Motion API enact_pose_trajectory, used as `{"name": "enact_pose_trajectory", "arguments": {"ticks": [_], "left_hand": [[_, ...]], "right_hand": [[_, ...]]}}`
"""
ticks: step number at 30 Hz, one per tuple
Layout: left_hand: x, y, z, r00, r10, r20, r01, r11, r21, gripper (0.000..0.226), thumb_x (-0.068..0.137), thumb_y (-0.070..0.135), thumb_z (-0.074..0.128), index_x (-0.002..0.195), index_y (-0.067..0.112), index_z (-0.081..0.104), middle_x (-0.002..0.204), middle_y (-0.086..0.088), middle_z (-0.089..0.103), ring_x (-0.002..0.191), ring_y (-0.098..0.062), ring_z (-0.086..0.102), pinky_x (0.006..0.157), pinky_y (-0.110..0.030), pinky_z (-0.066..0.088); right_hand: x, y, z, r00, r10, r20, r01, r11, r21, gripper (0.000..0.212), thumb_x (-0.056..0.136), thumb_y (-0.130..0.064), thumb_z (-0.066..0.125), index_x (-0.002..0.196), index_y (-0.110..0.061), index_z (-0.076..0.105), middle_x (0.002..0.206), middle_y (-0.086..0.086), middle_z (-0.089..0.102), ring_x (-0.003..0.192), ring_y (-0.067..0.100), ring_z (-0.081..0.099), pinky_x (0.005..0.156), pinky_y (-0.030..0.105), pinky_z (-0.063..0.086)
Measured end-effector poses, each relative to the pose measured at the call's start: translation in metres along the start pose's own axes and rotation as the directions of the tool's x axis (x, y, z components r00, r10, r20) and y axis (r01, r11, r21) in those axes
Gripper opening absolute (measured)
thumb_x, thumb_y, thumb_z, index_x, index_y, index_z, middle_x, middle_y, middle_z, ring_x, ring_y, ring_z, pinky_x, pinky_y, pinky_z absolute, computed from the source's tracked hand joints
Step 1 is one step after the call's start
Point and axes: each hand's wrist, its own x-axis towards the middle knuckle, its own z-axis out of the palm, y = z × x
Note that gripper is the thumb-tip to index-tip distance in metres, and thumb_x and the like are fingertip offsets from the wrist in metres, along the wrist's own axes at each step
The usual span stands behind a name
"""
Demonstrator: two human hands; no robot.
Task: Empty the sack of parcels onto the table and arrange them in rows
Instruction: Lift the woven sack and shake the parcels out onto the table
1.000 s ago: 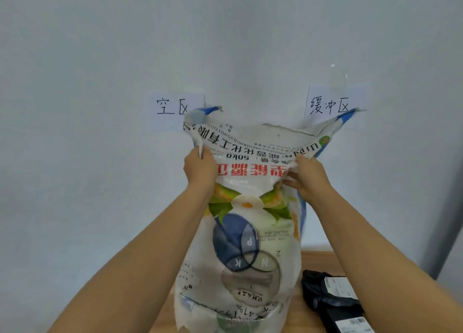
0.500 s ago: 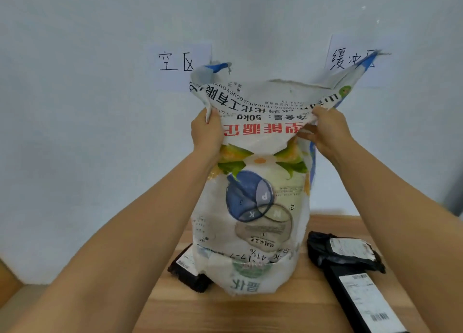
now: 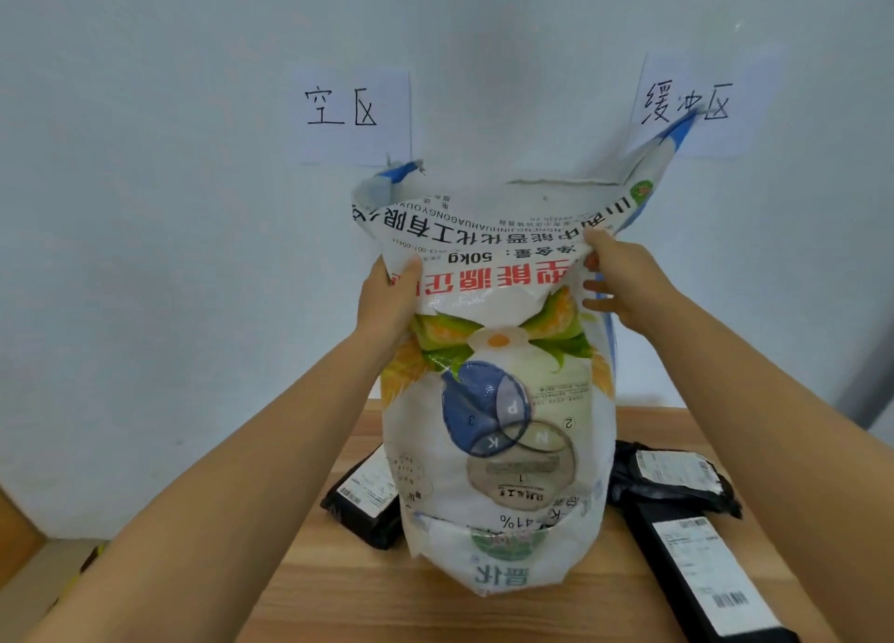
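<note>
Clearly both hands are raised in front of the wall, each clamped on the upper end of the sack (image 3: 498,400). The left hand (image 3: 387,299) bunches the fabric with its thumb laid across the front. The right hand (image 3: 624,284) pinches the opposite side, fingers curled into the fold. The sack is woven plastic, glossy white, creased and slack, with its printing upside down. It hangs as a soft tube between the hands and down past the wrists. Its folded lower end reaches the wooden table (image 3: 338,594); whether it rests there I cannot tell.

Below the left hand, a flat black parcel (image 3: 367,497) with a white label pokes out from behind the sack. Below the right hand lies a crumpled black parcel (image 3: 677,478). Just nearer lies a long stiff black parcel (image 3: 701,570), running under the right forearm.

The table's far edge meets the wall behind the sack. Its left edge slants away under the left forearm. Wood grain shows between the forearms, nearer than the sack. Above the hands, two paper signs (image 3: 355,115) are stuck to the wall, and the sack's right corner overlaps one.
</note>
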Motion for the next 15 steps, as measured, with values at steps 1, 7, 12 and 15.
{"name": "enact_pose_trajectory", "arguments": {"ticks": [1,7,12,15], "left_hand": [[-0.001,0.001,0.001,0.999,-0.013,0.041,0.014,1.000,-0.019,0.025,0.098,0.033,0.051,0.123,0.028,0.051,0.108,0.008,0.065,0.098,-0.010,0.064,0.081,-0.031,0.055],[-0.007,0.010,0.019,0.994,-0.068,0.083,0.066,0.998,0.018,0.034,0.103,0.033,0.035,0.133,0.025,0.049,0.116,0.000,0.064,0.101,-0.016,0.062,0.083,-0.033,0.054],[0.018,0.061,0.034,0.999,0.012,0.033,-0.011,1.000,-0.026,0.037,0.102,0.036,0.035,0.131,0.021,0.052,0.118,-0.004,0.065,0.103,-0.021,0.064,0.089,-0.042,0.055],[0.005,0.051,0.039,0.998,0.051,0.046,-0.052,0.998,0.024,0.042,0.101,0.046,0.033,0.131,0.024,0.053,0.113,0.001,0.066,0.100,-0.017,0.064,0.087,-0.037,0.055]], "right_hand": [[-0.001,0.000,0.001,1.000,0.013,0.007,-0.013,1.000,-0.006,0.053,0.092,-0.051,0.052,0.130,-0.014,0.051,0.105,-0.001,0.058,0.109,0.028,0.054,0.092,0.047,0.051],[-0.009,-0.013,0.010,0.999,0.036,0.027,-0.036,0.999,-0.005,0.029,0.096,-0.021,0.046,0.122,-0.016,0.056,0.116,0.006,0.065,0.103,0.025,0.059,0.086,0.045,0.052],[0.006,-0.058,-0.002,0.995,-0.083,-0.055,0.091,0.985,0.147,0.025,0.095,-0.021,0.049,0.116,-0.013,0.058,0.107,0.009,0.069,0.096,0.025,0.065,0.073,0.040,0.058],[0.008,-0.033,-0.008,0.991,-0.116,-0.062,0.122,0.988,0.093,0.036,0.087,-0.038,0.051,0.117,-0.020,0.058,0.115,0.009,0.067,0.102,0.030,0.065,0.082,0.054,0.056]]}}
